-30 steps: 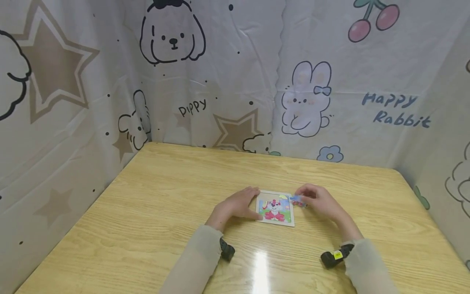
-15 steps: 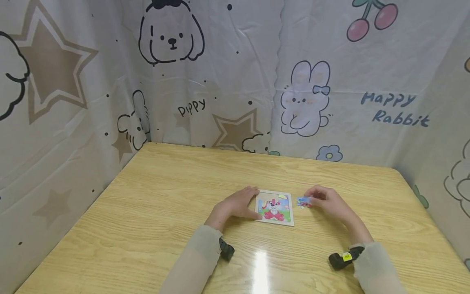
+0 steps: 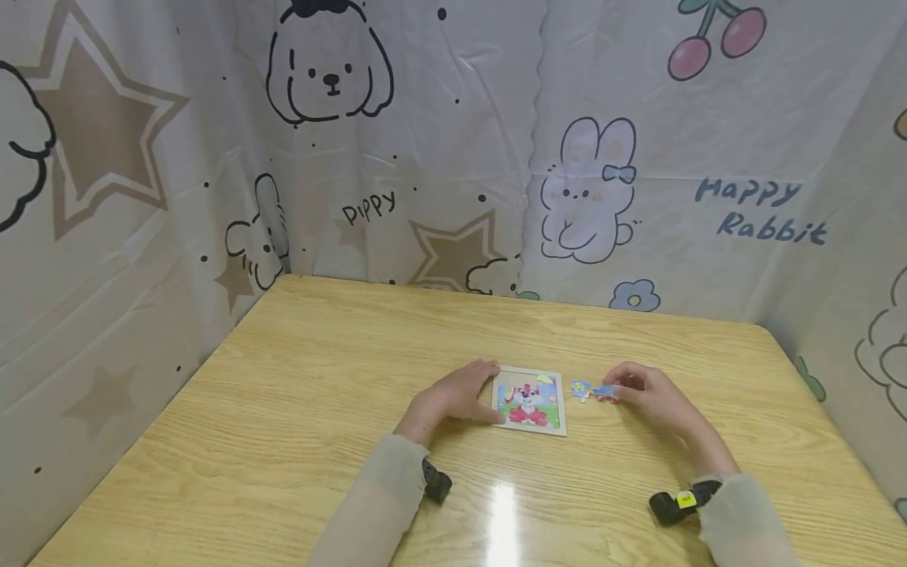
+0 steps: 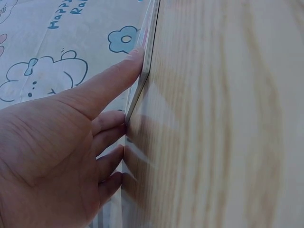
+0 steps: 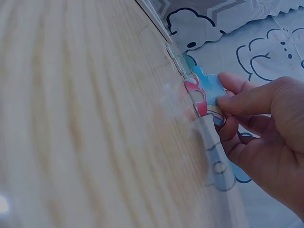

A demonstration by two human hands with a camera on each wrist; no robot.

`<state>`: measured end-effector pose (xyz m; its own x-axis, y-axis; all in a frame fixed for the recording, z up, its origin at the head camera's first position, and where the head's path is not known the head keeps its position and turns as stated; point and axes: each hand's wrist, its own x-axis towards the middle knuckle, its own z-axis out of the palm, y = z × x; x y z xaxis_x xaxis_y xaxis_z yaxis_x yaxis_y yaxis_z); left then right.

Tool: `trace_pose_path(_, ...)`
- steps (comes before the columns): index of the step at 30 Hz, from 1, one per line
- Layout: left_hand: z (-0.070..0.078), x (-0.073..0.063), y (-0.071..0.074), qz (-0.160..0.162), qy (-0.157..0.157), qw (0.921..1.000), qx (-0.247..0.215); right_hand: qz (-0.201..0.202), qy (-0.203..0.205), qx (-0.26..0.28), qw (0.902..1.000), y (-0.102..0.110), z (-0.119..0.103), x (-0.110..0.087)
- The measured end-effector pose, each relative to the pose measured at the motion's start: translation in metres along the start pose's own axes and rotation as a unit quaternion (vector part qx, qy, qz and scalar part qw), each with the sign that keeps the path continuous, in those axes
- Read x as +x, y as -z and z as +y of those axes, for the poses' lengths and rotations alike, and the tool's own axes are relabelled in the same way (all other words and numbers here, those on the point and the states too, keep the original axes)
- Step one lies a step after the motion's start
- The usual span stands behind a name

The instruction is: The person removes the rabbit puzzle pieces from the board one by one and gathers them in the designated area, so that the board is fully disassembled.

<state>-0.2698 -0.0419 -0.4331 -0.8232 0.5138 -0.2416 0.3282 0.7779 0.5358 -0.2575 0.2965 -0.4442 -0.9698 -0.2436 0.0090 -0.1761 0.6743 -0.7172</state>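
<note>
The left grip (image 3: 457,394) is spread along the left edge of the puzzle tray (image 3: 516,378), thumb at the near corner, a placement that should steady it on the bench (image 3: 354,354). The right grip (image 3: 652,394) pinches a blue-and-red piece (image 5: 213,90) by its outer side, leaving the tray-facing side free; bench contact cannot be confirmed. A blue-and-yellow piece (image 3: 580,390) lies between tray and pinched piece.

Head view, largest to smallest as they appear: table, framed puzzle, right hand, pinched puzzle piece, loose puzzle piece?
1. Table
2. Framed puzzle and right hand: too alike to rank
3. Pinched puzzle piece and loose puzzle piece: unsure, since the hand partly hides the pinched one
</note>
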Motion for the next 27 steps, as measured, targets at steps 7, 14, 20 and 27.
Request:
trace_pose_path(7,-0.001,-0.001,-0.001,0.000,-0.002,1.0000,0.003,-0.001,0.003,-0.015,0.9999,-0.002,0.002,0.003)
trace_pose_path(14,-0.001,-0.001,-0.001,0.000,-0.002,1.0000,0.003,-0.002,0.000,-0.031,0.9995,-0.004,0.006,0.006)
trace_pose_path(20,0.000,-0.001,-0.001,0.001,-0.003,1.0000,0.002,-0.009,-0.001,-0.031,0.9995,-0.004,0.009,0.008)
trace_pose_path(27,0.000,-0.001,0.000,0.002,-0.004,1.0000,0.005,-0.011,0.009,-0.042,0.9990,-0.004,0.010,0.009)
